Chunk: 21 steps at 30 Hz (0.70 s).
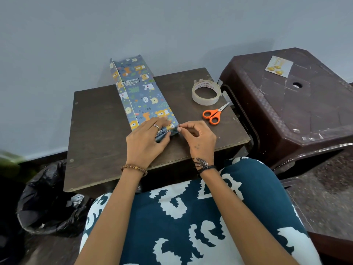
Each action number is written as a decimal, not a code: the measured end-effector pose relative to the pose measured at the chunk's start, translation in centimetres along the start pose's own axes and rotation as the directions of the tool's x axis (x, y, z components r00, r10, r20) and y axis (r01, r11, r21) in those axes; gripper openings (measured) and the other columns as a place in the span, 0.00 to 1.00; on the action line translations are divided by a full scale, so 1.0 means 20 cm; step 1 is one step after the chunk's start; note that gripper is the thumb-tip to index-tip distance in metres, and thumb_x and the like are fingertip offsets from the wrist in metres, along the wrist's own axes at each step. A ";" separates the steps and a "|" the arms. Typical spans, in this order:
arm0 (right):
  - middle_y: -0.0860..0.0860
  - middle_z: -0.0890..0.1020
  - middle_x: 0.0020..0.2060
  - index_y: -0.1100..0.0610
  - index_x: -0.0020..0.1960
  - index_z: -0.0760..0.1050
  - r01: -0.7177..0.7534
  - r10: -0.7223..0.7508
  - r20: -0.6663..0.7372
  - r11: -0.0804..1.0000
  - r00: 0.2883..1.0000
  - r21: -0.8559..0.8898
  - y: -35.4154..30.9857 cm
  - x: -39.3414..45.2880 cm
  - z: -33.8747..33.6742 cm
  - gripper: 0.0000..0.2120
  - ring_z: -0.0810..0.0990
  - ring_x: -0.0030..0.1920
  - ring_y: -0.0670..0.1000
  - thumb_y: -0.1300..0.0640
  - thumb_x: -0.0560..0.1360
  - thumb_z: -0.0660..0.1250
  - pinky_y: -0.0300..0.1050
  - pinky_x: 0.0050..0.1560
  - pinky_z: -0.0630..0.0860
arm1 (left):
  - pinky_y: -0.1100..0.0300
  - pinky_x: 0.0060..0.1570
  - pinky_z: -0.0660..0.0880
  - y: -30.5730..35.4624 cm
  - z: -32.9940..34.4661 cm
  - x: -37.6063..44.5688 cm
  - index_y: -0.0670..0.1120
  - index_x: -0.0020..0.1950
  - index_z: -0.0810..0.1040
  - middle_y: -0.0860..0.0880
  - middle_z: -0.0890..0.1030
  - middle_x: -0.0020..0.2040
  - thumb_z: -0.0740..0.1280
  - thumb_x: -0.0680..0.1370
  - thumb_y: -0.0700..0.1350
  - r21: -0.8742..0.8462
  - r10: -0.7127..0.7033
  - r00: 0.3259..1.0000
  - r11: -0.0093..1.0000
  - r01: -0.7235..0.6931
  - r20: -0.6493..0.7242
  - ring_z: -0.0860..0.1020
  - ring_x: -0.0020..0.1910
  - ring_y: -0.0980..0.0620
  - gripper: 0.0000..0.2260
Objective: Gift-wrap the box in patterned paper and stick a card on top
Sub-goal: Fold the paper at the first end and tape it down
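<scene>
Right hand [198, 138] has a fingertip grip on the near-end flap of the patterned paper [141, 92], thumb and forefinger pinched tight on the corner just below centre of the frame. Left hand [147, 138] lies mostly flat on the wrapped top with the fingers spread, while its thumb tucks under the loose flap, so it's pressing more than grabbing.

The box itself is hidden inside the paper. It's a long narrow parcel running from mid-frame up toward the wall on the dark wooden surface [95, 131], and the far end looks still open.

My take on doing this fold well: keep the left palm pinning the top so the paper can't slide, pull the corner snug against the box edge, crease sharply, then tape it. Loose paper here likely gives a baggy end.

Count: one roll of tape [206, 92] and one pair of orange scissors [213, 114], both right of the parcel. One card [278, 66] sits well apart on the brown plastic stool [305, 111] at upper right. One black bin bag [44, 197] at lower left.
</scene>
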State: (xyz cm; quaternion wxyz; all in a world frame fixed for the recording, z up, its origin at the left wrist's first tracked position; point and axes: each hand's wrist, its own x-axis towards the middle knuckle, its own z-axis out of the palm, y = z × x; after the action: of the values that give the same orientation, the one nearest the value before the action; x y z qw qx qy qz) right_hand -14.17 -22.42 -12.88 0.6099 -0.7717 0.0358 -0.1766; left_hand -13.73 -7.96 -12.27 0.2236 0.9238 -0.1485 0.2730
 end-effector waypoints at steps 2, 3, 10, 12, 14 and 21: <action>0.51 0.79 0.42 0.59 0.44 0.82 0.009 -0.009 0.008 1.000 1.000 -0.002 0.01 0.01 0.01 0.04 0.81 0.40 0.43 0.63 0.69 0.73 0.36 0.45 0.78 | 0.69 0.42 0.72 0.00 0.00 0.00 0.53 0.52 0.81 0.57 0.82 0.53 0.64 0.73 0.50 -0.006 -0.004 1.000 1.000 0.004 0.000 0.80 0.49 0.58 0.11; 0.51 0.79 0.42 0.59 0.44 0.82 0.030 -0.030 0.009 0.999 1.000 -0.017 0.02 0.01 0.02 0.04 0.81 0.40 0.45 0.63 0.69 0.73 0.37 0.45 0.79 | 0.68 0.42 0.72 0.00 0.01 0.00 0.52 0.52 0.81 0.57 0.82 0.52 0.64 0.73 0.50 -0.007 -0.006 1.000 1.000 0.006 -0.001 0.80 0.49 0.58 0.10; 0.53 0.78 0.39 0.62 0.42 0.81 0.294 -0.311 -0.039 0.928 0.950 -0.227 0.05 -0.01 0.04 0.03 0.76 0.41 0.43 0.62 0.71 0.70 0.32 0.42 0.74 | 0.64 0.42 0.77 -0.01 0.02 0.00 0.51 0.51 0.82 0.56 0.83 0.51 0.66 0.72 0.48 -0.027 0.014 1.000 1.000 -0.014 -0.012 0.81 0.49 0.57 0.10; 0.54 0.79 0.39 0.63 0.42 0.80 0.318 -0.341 -0.052 0.915 0.939 -0.247 0.07 -0.02 0.05 0.04 0.76 0.40 0.44 0.62 0.72 0.70 0.34 0.40 0.75 | 0.64 0.43 0.77 -0.01 0.02 0.00 0.51 0.51 0.82 0.56 0.83 0.51 0.65 0.72 0.48 -0.043 0.001 1.000 0.999 -0.002 -0.017 0.81 0.50 0.57 0.10; 0.53 0.79 0.40 0.62 0.43 0.80 0.315 -0.335 -0.044 0.917 0.941 -0.245 0.07 -0.01 0.05 0.03 0.76 0.41 0.43 0.62 0.72 0.70 0.32 0.40 0.74 | 0.65 0.45 0.76 -0.01 0.02 0.00 0.51 0.51 0.82 0.56 0.83 0.52 0.65 0.72 0.49 -0.058 -0.009 1.000 0.998 0.008 -0.013 0.81 0.51 0.58 0.11; 0.49 0.77 0.50 0.58 0.59 0.77 0.305 -0.281 0.174 0.943 0.944 -0.130 0.05 0.00 -0.01 0.15 0.78 0.46 0.45 0.63 0.72 0.68 0.42 0.49 0.79 | 0.65 0.47 0.76 -0.02 0.00 0.00 0.53 0.53 0.82 0.56 0.82 0.54 0.63 0.73 0.50 -0.124 -0.031 0.999 0.992 0.032 0.011 0.78 0.55 0.60 0.12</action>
State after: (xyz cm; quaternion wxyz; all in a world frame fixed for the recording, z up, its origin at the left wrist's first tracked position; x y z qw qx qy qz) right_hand -14.08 -22.75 -13.76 0.5157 -0.8248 -0.1129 -0.2025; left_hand -13.60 -7.54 -12.37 0.2843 0.9115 -0.1514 0.2556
